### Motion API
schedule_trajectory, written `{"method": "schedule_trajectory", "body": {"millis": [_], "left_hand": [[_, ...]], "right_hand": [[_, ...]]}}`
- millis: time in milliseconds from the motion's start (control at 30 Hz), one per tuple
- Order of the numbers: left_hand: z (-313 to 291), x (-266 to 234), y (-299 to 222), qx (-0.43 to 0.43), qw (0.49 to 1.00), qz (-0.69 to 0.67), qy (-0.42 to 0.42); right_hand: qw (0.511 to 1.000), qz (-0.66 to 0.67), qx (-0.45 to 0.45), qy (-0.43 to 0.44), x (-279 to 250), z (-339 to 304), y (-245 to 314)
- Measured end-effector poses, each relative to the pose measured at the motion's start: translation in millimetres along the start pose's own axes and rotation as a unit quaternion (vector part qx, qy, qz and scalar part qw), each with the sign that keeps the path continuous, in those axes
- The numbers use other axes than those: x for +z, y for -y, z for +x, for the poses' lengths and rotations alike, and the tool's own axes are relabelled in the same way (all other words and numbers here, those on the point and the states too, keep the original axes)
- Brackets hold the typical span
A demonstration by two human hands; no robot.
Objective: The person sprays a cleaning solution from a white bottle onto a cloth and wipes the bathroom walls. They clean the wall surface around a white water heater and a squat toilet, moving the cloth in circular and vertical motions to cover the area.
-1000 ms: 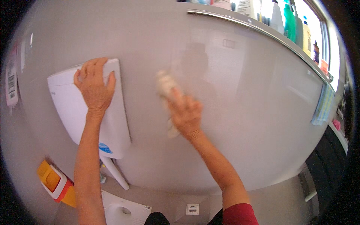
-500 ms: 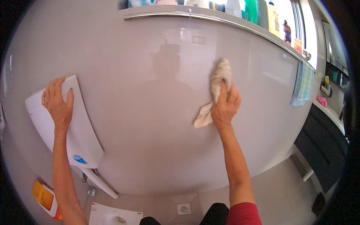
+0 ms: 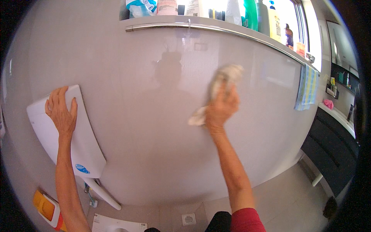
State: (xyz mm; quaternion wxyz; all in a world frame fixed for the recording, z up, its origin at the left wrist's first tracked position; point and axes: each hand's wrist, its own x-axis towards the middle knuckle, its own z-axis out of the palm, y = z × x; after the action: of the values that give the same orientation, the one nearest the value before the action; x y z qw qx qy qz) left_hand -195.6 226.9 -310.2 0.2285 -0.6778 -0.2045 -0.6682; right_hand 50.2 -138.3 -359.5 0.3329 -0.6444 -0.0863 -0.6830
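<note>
My left hand [image 3: 63,112] rests on the white toilet cistern [image 3: 87,145] at the left, its fingers spread and bent a little over the top edge, holding nothing. In my right hand [image 3: 221,110] is a bunched, off-white cloth [image 3: 232,71], pressed to the glossy grey wall [image 3: 147,131] right of the middle. One corner of the cloth hangs out at the lower left of that hand. Motion blurs the cloth and the fingertips. My shadowy reflection shows on the wall between my two arms.
Above, a ledge with a metal rail [image 3: 162,26] carries several bottles. A striped towel [image 3: 307,89] hangs at its right end. A dark vanity cabinet [image 3: 328,143] stands far right. Below are a white pipe [image 3: 104,193], a squat toilet [image 3: 116,224] and a floor drain [image 3: 189,219].
My right hand and the cloth have moved a little left across the wall, the cloth tilting to the right. My left hand stays on the cistern. The view has shifted slightly upward.
</note>
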Motion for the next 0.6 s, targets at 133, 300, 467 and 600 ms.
{"method": "schedule_trajectory", "body": {"millis": [133, 300, 467, 600], "left_hand": [[-2, 6, 0, 0.012, 1.000, -0.007, -0.019], [-7, 14, 5, 0.021, 1.000, 0.000, -0.022], [-4, 14, 19, 0.042, 0.998, 0.043, -0.026], [-12, 33, 29, 0.068, 0.996, 0.051, -0.025]], "right_hand": [[0.967, 0.000, -0.246, -0.070, 28, -14, 64], [0.948, 0.019, -0.311, -0.072, 25, 13, 53], [0.975, -0.112, -0.159, -0.105, 1, 53, -38], [0.983, -0.154, -0.031, -0.093, -18, 53, -111]]}}
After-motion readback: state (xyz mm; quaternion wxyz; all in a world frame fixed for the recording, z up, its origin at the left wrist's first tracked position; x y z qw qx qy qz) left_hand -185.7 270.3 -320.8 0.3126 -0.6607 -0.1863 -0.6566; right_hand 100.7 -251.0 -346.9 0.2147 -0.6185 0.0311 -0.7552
